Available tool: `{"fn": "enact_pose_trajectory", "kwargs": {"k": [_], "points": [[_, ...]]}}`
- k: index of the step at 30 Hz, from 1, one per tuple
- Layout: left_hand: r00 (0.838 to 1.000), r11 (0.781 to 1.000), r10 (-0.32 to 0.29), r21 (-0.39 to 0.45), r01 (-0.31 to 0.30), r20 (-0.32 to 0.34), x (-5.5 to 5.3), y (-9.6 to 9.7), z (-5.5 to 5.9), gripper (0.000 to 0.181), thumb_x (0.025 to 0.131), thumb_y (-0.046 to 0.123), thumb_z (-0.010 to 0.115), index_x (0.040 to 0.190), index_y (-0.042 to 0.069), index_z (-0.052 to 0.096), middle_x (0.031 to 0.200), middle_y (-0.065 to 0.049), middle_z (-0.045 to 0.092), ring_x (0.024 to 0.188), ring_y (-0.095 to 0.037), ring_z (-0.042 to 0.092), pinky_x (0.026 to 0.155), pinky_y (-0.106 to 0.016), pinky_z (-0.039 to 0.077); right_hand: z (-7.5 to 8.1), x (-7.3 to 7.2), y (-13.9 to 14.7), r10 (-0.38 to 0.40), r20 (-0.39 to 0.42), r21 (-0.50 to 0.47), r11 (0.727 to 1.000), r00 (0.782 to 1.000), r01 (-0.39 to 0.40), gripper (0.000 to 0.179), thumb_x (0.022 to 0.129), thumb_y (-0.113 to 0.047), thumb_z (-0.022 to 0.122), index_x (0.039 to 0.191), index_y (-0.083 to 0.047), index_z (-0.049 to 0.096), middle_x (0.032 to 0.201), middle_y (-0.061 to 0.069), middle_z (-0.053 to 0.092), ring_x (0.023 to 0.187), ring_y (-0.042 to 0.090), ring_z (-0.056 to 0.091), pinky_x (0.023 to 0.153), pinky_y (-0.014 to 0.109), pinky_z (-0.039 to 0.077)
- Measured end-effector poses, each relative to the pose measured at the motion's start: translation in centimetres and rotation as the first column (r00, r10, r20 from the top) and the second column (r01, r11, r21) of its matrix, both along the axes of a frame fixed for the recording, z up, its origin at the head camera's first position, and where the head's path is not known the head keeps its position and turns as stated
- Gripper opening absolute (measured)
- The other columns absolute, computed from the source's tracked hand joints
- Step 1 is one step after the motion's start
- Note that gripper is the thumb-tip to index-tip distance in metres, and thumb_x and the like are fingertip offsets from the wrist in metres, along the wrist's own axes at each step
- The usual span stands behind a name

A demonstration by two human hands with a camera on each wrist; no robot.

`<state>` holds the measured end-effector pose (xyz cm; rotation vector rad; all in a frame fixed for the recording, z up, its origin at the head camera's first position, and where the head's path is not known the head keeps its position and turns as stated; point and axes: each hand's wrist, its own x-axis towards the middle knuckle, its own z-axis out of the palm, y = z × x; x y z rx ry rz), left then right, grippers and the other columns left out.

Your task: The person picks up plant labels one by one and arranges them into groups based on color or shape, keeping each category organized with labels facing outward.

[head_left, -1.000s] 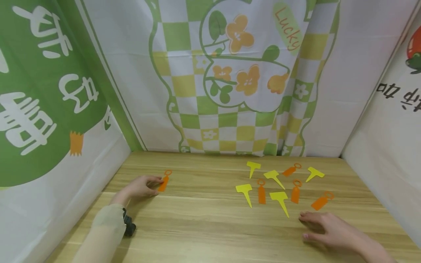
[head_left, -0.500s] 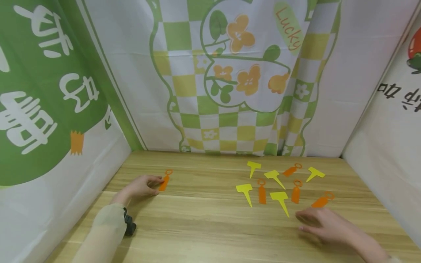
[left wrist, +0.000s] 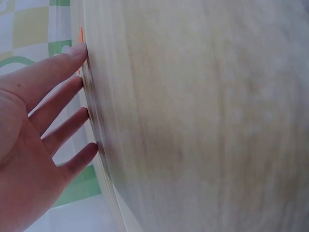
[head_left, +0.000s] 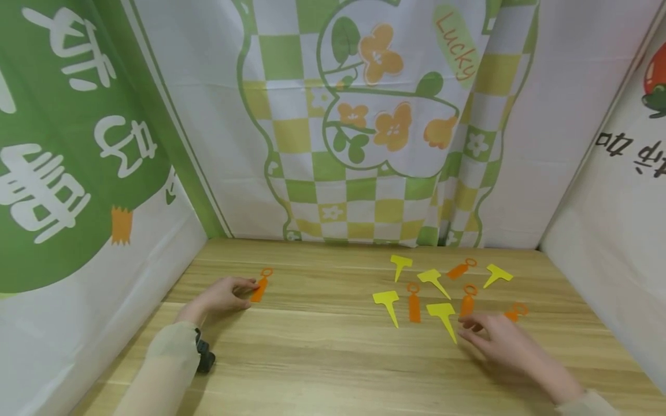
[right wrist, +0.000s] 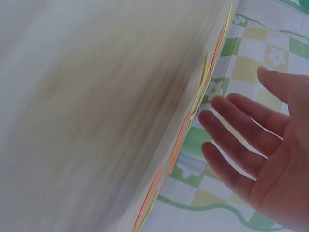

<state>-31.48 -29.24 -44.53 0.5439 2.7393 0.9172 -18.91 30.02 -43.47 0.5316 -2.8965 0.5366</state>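
Observation:
At the left of the table, my left hand point(head_left: 221, 294) rests its fingertips at an orange ring-topped tag point(head_left: 259, 292) lying flat. The left wrist view shows those fingers spread and nearly straight, with a thin orange edge point(left wrist: 81, 35) beyond the thumb. My right hand point(head_left: 502, 341) hovers on the other side, its fingertips at the lower end of a second orange tag point(head_left: 467, 304). Beside them lies a yellow T-shaped plant label point(head_left: 442, 315). In the right wrist view, the right hand's point(right wrist: 275, 150) fingers are apart and hold nothing. Another orange tag point(head_left: 511, 316) is partly hidden behind this hand.
More yellow labels point(head_left: 387, 300) and orange tags point(head_left: 414, 306) lie scattered at the right back of the wooden table point(head_left: 312, 364). Printed cloth point(head_left: 359, 190) hangs behind the table and along both sides. A black wrist camera point(head_left: 205, 355) sits on the left forearm.
My right hand has moved forward and left toward the orange tags, now covering part of the rightmost one. The left hand and its tag have stayed put.

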Motion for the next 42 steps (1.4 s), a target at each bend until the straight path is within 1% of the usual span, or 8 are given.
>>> {"fn": "enact_pose_trajectory", "kwargs": {"k": [3, 6, 11, 20, 22, 27, 35, 42], "points": [[1.000, 1.000, -0.007, -0.003, 0.007, -0.008, -0.1, -0.1, 0.0, 0.048, 0.082, 0.014, 0.073, 0.127, 0.005, 0.060, 0.145, -0.019, 0.043, 0.137, -0.044, 0.031, 0.111, -0.060, 0.023, 0.1, -0.6, -0.7, -0.034, -0.008, -0.013, 0.999, 0.999, 0.033, 0.024, 0.090, -0.035, 0.063, 0.102, -0.015, 0.071, 0.088, -0.008, 0.071, 0.077, 0.005, 0.065, 0.067, 0.028, 0.055], [1.000, 1.000, -0.013, -0.011, 0.013, -0.018, -0.2, -0.1, 0.0, 0.048, 0.082, 0.014, 0.073, 0.127, 0.005, 0.060, 0.144, -0.019, 0.044, 0.136, -0.044, 0.031, 0.111, -0.060, 0.023, 0.3, -1.3, -1.3, -0.038, -0.021, -0.019, 0.999, 0.999, 0.038, 0.020, 0.090, -0.032, 0.064, 0.100, -0.016, 0.070, 0.087, -0.009, 0.071, 0.075, 0.005, 0.065, 0.066, 0.028, 0.054], [1.000, 1.000, -0.020, -0.017, 0.019, -0.024, -0.2, -0.1, 0.0, 0.048, 0.082, 0.015, 0.073, 0.126, 0.004, 0.060, 0.144, -0.019, 0.044, 0.136, -0.044, 0.032, 0.110, -0.060, 0.025, 0.5, -2.2, -2.2, -0.054, -0.023, -0.021, 0.998, 0.998, 0.054, 0.025, 0.089, -0.029, 0.065, 0.105, -0.010, 0.069, 0.088, -0.004, 0.071, 0.074, 0.008, 0.065, 0.065, 0.030, 0.055], [0.999, 1.000, -0.029, -0.004, 0.029, -0.023, -0.2, -0.1, -0.1, 0.047, 0.082, 0.012, 0.072, 0.127, 0.003, 0.060, 0.144, -0.020, 0.044, 0.135, -0.044, 0.033, 0.110, -0.060, 0.024, 0.4, -4.0, -3.9, -0.103, 0.056, -0.061, 0.992, 0.993, 0.107, 0.027, 0.089, -0.033, 0.064, 0.105, -0.012, 0.069, 0.090, -0.003, 0.072, 0.076, 0.012, 0.065, 0.066, 0.034, 0.054], [0.998, 0.999, -0.044, -0.014, 0.044, -0.035, -0.2, -0.1, -0.2, 0.047, 0.082, 0.012, 0.072, 0.127, 0.003, 0.060, 0.143, -0.021, 0.044, 0.134, -0.045, 0.034, 0.109, -0.060, 0.026, 0.4, -4.4, -4.2, -0.115, 0.085, -0.088, 0.989, 0.990, 0.123, 0.027, 0.090, -0.034, 0.064, 0.105, -0.012, 0.069, 0.092, -0.002, 0.072, 0.077, 0.013, 0.066, 0.067, 0.034, 0.054], [0.998, 0.999, -0.046, -0.021, 0.045, -0.039, -0.2, -0.2, -0.2, 0.047, 0.082, 0.013, 0.072, 0.127, 0.003, 0.060, 0.143, -0.020, 0.045, 0.134, -0.045, 0.034, 0.109, -0.061, 0.026, 0.3, -5.2, -4.9, -0.149, 0.147, -0.163, 0.971, 0.978, 0.172, 0.028, 0.090, -0.032, 0.064, 0.106, -0.009, 0.069, 0.096, 0.003, 0.071, 0.082, 0.018, 0.066, 0.071, 0.036, 0.055], [0.999, 0.999, -0.037, -0.009, 0.037, -0.030, -0.1, -0.2, -0.1, 0.047, 0.082, 0.013, 0.072, 0.126, 0.004, 0.060, 0.143, -0.020, 0.044, 0.134, -0.044, 0.035, 0.108, -0.060, 0.027, 0.3, -6.2, -5.8, -0.157, 0.217, -0.215, 0.955, 0.963, 0.204, 0.036, 0.088, -0.035, 0.065, 0.109, -0.006, 0.067, 0.099, 0.004, 0.069, 0.091, 0.022, 0.065, 0.077, 0.040, 0.055], [1.000, 1.000, -0.019, -0.014, 0.019, -0.016, -0.1, -0.1, -0.2, 0.047, 0.082, 0.013, 0.071, 0.128, 0.006, 0.060, 0.145, -0.017, 0.044, 0.135, -0.042, 0.034, 0.109, -0.060, 0.027, 0.1, -7.3, -6.2, -0.179, 0.224, -0.211, 0.951, 0.958, 0.227, 0.034, 0.085, -0.032, 0.070, 0.108, -0.006, 0.069, 0.100, 0.007, 0.069, 0.093, 0.025, 0.064, 0.078, 0.042, 0.054]]}}
